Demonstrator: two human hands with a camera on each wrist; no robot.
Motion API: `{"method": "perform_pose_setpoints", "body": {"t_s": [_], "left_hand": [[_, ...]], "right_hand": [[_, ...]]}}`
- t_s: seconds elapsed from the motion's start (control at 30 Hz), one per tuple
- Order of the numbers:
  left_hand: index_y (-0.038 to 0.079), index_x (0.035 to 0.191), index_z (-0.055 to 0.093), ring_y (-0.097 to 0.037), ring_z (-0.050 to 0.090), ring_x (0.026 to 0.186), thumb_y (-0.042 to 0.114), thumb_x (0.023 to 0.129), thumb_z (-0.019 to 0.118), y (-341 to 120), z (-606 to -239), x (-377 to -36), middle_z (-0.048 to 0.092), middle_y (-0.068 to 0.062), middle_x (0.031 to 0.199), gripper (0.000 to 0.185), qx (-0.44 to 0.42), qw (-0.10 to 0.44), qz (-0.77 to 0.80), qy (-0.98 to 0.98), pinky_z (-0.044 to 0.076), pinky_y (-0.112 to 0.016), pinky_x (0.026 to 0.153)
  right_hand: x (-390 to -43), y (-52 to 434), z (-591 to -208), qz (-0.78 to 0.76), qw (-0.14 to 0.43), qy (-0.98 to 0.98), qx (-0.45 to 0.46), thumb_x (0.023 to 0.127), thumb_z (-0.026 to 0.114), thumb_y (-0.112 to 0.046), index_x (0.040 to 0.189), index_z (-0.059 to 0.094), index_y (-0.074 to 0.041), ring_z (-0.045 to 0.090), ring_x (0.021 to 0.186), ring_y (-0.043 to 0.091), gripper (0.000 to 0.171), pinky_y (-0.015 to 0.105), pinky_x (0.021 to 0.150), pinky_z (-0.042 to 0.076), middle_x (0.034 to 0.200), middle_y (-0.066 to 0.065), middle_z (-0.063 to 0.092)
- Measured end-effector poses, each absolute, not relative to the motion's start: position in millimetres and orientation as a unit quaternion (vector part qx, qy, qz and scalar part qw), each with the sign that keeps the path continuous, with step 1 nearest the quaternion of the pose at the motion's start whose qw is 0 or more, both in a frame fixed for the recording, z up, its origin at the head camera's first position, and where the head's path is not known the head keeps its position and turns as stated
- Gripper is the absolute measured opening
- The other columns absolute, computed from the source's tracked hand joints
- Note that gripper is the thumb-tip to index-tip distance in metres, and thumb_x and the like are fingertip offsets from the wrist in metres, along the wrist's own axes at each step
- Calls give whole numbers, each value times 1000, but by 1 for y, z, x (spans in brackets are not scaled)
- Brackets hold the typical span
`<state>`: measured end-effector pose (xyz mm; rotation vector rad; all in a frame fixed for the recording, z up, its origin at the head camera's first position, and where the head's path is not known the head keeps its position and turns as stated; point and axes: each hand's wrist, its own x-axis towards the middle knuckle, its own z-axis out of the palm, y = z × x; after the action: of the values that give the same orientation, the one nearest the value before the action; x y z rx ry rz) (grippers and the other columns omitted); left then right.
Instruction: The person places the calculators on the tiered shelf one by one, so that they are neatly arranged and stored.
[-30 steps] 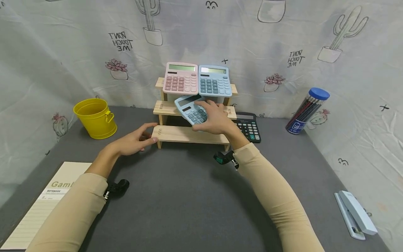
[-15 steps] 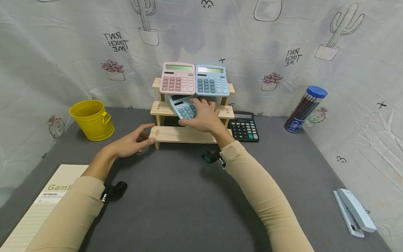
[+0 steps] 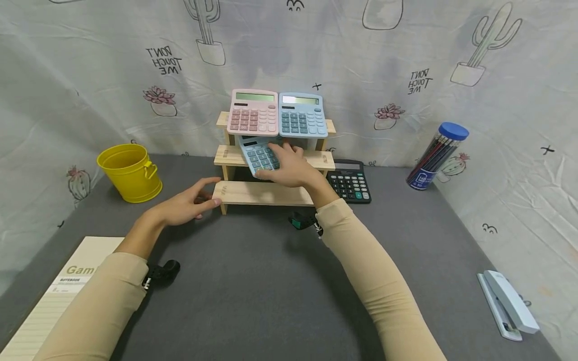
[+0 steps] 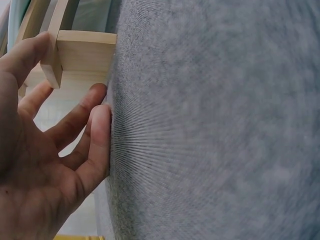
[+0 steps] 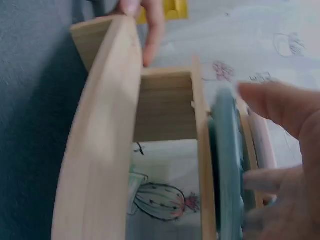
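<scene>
The right hand (image 3: 291,168) holds a blue-grey calc (image 3: 259,154) w/ fingers curled over its keys and thumb at the near edge, so the grip is clamped on it; the calc lies tilted on the middle step of the wooden rack (image 3: 235,193), its top end tucked under the pink calc (image 3: 253,112) at 12 o'clock. From the right wrist view the calc (image 5: 227,165) sits edge-on against the step, fingers (image 5: 280,107) over it, but the picture is blurred and I cannot tell if it lies flat. The left hand (image 3: 187,205) is at 9 o'clock of the rack, fingers relaxed and apart, tips touching the left end of the lowest step; the left wrist view shows the hand (image 4: 45,150) beside the rack corner (image 4: 75,50), holding nothing. A light-blue calc (image 3: 301,114) stands just beside the pink one on the top step. At 3 o'clock a black calc (image 3: 351,183) lies on the table (image 3: 253,291). Risks, in my judgement: the held calc may push up the pink one and tip it off the top step, bc they overlap; it is askew, so it may slide off the narrow step if let go; and the rack may shift back, as the left hand only touches it.
</scene>
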<state>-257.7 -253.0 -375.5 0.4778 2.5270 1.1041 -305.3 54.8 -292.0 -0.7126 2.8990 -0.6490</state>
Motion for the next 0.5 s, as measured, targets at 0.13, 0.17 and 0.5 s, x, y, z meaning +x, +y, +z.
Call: {"method": "perform_pose_setpoints", "body": {"t_s": [0.13, 0.17, 0.5], "left_hand": [[28, 165, 11, -39, 58, 122, 51, 105, 55, -253, -376, -257, 44, -29, 149, 78, 168, 171, 393, 888, 57, -43, 85], [28, 165, 11, -40, 57, 122, 51, 105, 55, -254, -376, -257, 44, -29, 149, 78, 167, 171, 393, 888, 57, -43, 85], [27, 165, 11, -40, 57, 123, 54, 104, 55, -253, -375, -256, 45, -28, 147, 80, 163, 172, 391, 889, 58, -44, 85]], "right_hand": [[-307, 58, -292, -213, 48, 943, -250, 96, 64, -54, 164, 27, -15, 12, 153, 47, 86, 65, 120, 19, 166, 21, 23], [-307, 57, -294, -218, 44, 944, -245, 96, 64, -55, 164, 27, -16, 13, 151, 47, 86, 66, 118, 20, 165, 21, 23], [-305, 31, -306, -245, -25, 951, -187, 93, 62, -65, 159, 36, -22, 23, 138, 42, 83, 63, 110, 26, 157, 18, 32]]}}
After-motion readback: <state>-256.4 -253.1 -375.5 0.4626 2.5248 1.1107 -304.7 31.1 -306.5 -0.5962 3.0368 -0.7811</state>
